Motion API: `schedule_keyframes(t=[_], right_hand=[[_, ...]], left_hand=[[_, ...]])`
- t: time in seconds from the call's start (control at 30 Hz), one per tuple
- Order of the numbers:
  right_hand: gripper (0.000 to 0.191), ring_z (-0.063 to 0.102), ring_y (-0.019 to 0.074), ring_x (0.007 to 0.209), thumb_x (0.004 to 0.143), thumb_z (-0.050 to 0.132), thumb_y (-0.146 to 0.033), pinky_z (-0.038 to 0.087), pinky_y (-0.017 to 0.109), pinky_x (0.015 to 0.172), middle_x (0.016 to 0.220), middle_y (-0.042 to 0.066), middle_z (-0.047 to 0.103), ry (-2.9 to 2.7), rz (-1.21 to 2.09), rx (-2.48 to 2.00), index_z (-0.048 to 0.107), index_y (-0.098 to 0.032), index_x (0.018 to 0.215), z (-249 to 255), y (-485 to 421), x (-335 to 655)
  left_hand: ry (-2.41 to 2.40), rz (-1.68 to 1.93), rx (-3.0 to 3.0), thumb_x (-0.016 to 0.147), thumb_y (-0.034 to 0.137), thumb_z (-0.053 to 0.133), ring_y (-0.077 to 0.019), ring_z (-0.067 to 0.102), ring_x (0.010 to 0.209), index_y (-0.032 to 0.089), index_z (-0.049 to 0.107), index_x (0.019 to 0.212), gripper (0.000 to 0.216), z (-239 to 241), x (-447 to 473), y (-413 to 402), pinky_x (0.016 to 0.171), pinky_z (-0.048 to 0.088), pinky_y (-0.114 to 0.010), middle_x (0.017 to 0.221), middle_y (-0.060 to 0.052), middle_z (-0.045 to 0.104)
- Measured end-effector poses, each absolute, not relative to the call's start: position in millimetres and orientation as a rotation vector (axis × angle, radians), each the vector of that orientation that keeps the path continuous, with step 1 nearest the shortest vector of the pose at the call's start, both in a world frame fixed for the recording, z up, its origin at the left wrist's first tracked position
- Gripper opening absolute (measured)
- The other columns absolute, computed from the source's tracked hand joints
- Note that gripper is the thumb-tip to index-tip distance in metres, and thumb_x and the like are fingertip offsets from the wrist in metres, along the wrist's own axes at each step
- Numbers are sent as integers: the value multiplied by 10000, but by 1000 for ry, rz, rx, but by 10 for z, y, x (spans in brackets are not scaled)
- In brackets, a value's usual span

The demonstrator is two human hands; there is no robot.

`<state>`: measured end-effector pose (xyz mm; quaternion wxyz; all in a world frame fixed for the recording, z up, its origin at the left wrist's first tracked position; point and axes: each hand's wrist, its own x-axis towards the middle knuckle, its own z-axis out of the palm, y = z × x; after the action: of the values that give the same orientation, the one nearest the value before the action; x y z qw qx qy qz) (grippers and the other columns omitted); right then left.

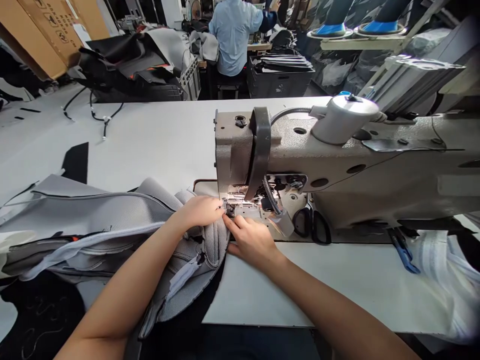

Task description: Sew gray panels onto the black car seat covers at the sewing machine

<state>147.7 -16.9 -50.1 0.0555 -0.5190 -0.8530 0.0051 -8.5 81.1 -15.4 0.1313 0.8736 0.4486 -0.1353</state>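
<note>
Beyond our bench (150, 145), a co-worker (234, 37) in a pale blue shirt sits far off beside a crate (279, 82) of black pieces. Our left grip (198, 211) and right grip (249, 241), both half-closed, press on a padded grey mesh panel (213, 240), its folded edge running near to far, with the left grip closer to the presser foot (229, 209) of the sewing machine (337, 165). Black-handled scissors (311, 227) lie right of the foot, beneath the machine's arm.
</note>
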Motion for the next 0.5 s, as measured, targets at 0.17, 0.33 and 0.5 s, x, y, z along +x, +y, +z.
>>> schedule_keyframes(t=[0.17, 0.33, 0.5], right_hand=[[644, 617, 226, 792, 782, 575, -280, 407, 299, 638, 869, 109, 667, -2613, 90, -1707, 438, -66, 1374, -457, -130, 1374], [605, 643, 228, 751, 778, 531, -229, 413, 296, 608, 811, 127, 687, -2600, 129, -1756, 467, -30, 1346, -439, -133, 1292], [605, 647, 218, 765, 786, 521, -234, 424, 277, 613, 828, 136, 691, -2586, 145, -1756, 462, -29, 1352, -450, -114, 1317]], left_hand=[[1381, -308, 2555, 877, 322, 366, -261, 628, 912, 179, 651, 904, 320, -136, -92, 761, 750, 460, -339, 951, -88, 688], [1517, -101, 2687, 841, 361, 468, -292, 570, 1059, 176, 657, 988, 302, -78, -131, 692, 938, 389, -422, 1026, -97, 668], [1475, -299, 2515, 908, 362, 347, -276, 616, 943, 161, 697, 912, 404, -89, -118, 779, 851, 434, -389, 963, -114, 690]])
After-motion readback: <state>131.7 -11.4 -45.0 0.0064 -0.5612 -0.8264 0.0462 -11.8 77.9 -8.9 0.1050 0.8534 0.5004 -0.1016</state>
